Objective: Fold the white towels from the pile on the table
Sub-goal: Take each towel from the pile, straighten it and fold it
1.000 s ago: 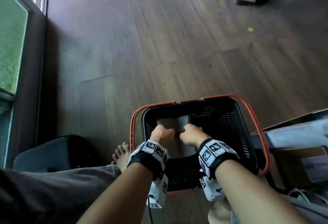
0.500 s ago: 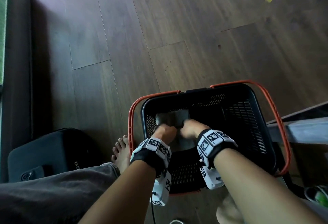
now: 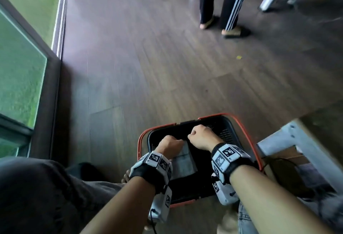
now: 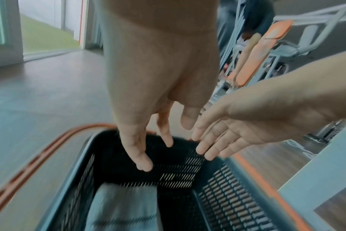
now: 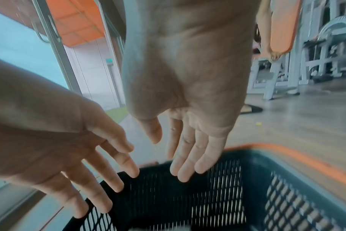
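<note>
A folded whitish-grey towel (image 3: 183, 161) lies flat in the bottom of a black mesh basket (image 3: 230, 137) with orange handles, which stands on the floor in front of me. The towel (image 4: 124, 207) also shows low in the left wrist view, inside the basket (image 4: 227, 195). My left hand (image 3: 169, 143) and right hand (image 3: 200, 136) hover side by side over the basket, above the towel. In the wrist views the left hand (image 4: 148, 150) and right hand (image 5: 188, 161) have straight, loose fingers and hold nothing.
A person in striped trousers (image 3: 230, 2) stands on the wooden floor at the far side. A white metal table frame (image 3: 297, 144) stands just right of the basket. A glass door (image 3: 22, 70) runs along the left. My knee (image 3: 37, 187) fills the lower left.
Both hands were down on the folded towel inside the basket; now they have lifted off it, empty. The head view has tilted up toward the room.
</note>
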The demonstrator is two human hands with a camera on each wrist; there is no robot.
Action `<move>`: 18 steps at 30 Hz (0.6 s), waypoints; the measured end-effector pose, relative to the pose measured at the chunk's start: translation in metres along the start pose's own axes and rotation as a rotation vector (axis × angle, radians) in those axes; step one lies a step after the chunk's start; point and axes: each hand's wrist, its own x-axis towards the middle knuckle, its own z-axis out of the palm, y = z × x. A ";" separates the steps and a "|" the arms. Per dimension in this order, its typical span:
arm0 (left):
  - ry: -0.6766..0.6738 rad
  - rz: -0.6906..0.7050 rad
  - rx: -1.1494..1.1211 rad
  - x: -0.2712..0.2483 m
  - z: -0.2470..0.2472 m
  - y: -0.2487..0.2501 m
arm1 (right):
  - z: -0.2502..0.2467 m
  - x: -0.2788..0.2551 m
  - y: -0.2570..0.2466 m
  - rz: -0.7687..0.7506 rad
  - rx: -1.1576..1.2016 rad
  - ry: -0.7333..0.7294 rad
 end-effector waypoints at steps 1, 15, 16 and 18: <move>0.013 0.032 0.016 -0.013 -0.004 0.012 | -0.017 -0.017 -0.005 -0.024 0.021 0.044; 0.079 0.644 0.170 -0.262 -0.015 0.151 | -0.201 -0.276 -0.013 -0.345 0.288 0.678; 0.065 0.668 0.171 -0.274 -0.009 0.157 | -0.206 -0.291 -0.008 -0.350 0.314 0.707; 0.026 0.713 0.170 -0.294 0.005 0.169 | -0.215 -0.318 0.004 -0.344 0.352 0.751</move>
